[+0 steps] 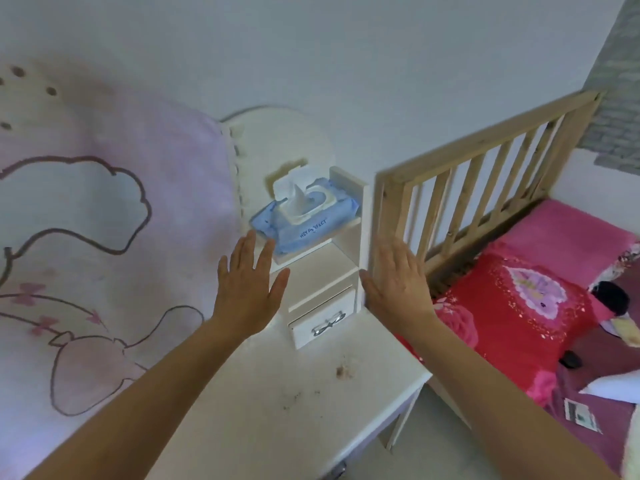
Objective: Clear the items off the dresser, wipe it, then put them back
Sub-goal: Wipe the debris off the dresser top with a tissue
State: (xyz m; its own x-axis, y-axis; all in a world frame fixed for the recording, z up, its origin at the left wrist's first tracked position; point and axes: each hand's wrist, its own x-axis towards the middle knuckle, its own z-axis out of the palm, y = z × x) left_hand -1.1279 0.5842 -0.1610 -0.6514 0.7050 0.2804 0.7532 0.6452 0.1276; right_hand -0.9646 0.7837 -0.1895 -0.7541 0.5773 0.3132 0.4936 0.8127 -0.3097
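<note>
We hold our left hand [247, 289] and right hand [398, 282] flat, fingers spread, gripping nothing, stretched toward the blue wipes pack [304, 220] on the far shelf [349, 188], probably to clear it off the stained dresser [277, 386]

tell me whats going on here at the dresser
A person reaches both hands, open and empty, toward a white shelf unit on the dresser. The left hand is close to the blue wipes pack on its shelf; the right hand is beside the unit's side. The pack's lid is up, a wipe poking out. A brown stain marks the dresser top.
</note>
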